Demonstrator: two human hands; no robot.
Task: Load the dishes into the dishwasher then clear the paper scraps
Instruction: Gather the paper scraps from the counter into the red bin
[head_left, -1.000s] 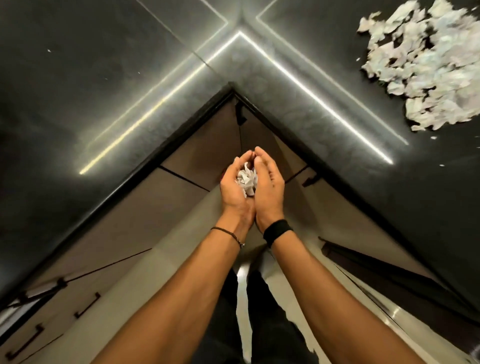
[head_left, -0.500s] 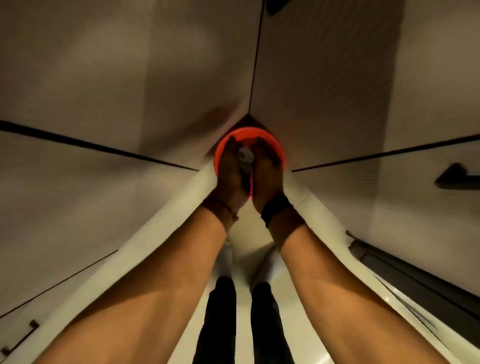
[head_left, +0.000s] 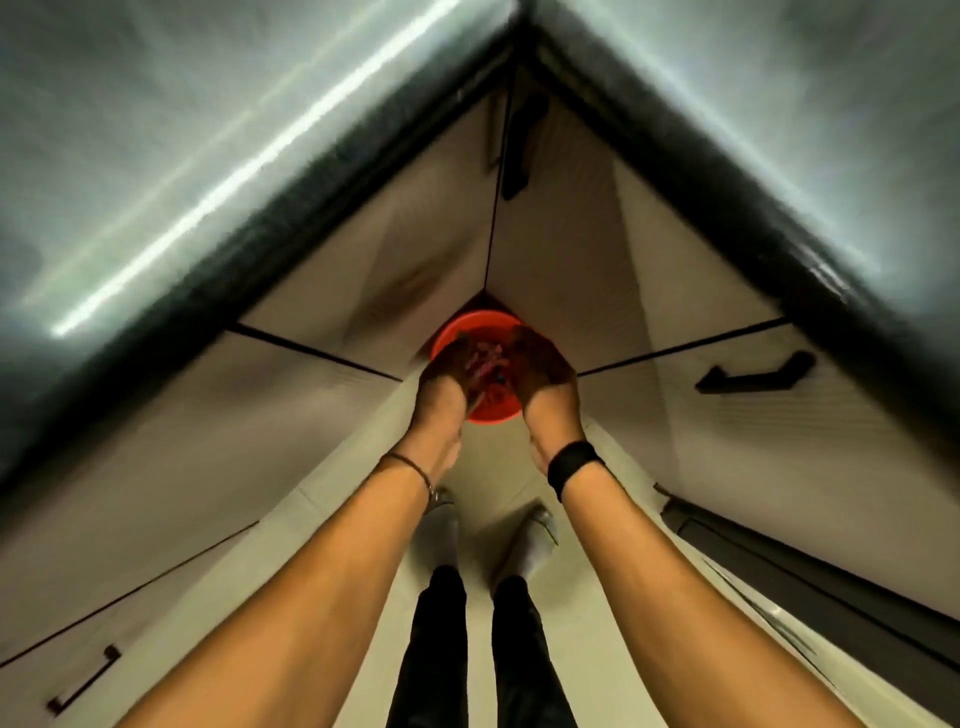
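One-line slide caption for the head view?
Left hand and right hand held apart over a red bin in the floor corner below cabinets.

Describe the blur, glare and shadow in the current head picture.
Head view: motion blur smears the whole frame; a light strip glares off the dark countertop; the left hand and right hand sit in shadow over the red bin, fingers indistinct; the wide-angle lens bends straight edges.

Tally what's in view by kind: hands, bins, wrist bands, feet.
Hands: 2, left hand and right hand
Bins: 1, red bin
Wrist bands: 2, thin bracelet and black band
Feet: 2, left foot and right foot
Total: 7
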